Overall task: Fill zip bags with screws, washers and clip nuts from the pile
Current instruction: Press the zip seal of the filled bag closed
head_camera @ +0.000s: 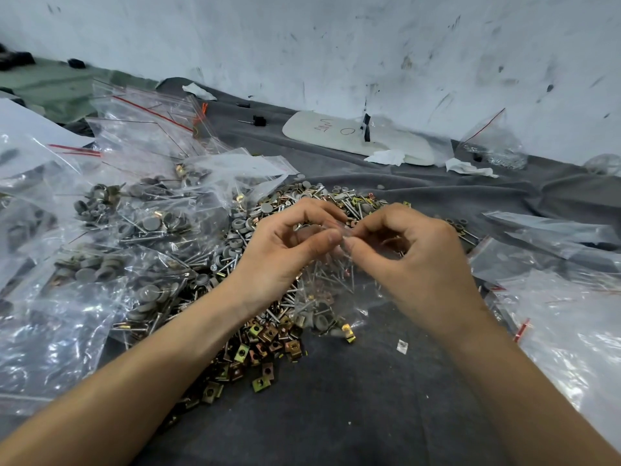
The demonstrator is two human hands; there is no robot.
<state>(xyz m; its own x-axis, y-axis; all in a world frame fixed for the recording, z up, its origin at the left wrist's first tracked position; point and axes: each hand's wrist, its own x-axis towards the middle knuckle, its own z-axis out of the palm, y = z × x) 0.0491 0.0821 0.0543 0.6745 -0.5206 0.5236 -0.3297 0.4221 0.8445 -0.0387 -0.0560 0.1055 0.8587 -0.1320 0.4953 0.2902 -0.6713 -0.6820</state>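
Observation:
A clear zip bag (331,290) hangs between my hands, holding screws, grey washers and clip nuts in its lower half. My left hand (285,243) pinches its top edge from the left, thumb against fingers. From the right, my right hand (413,253) pinches the same top edge. Beneath and behind the bag lies the pile (255,334) of loose screws, grey washers and brass-coloured clip nuts on the dark grey cloth (353,408).
Filled zip bags (100,250) are heaped at the left. Flat zip bags (554,297) with red strips lie at the right. A white board (339,134), paper scraps and another bag (494,142) sit by the scuffed white wall.

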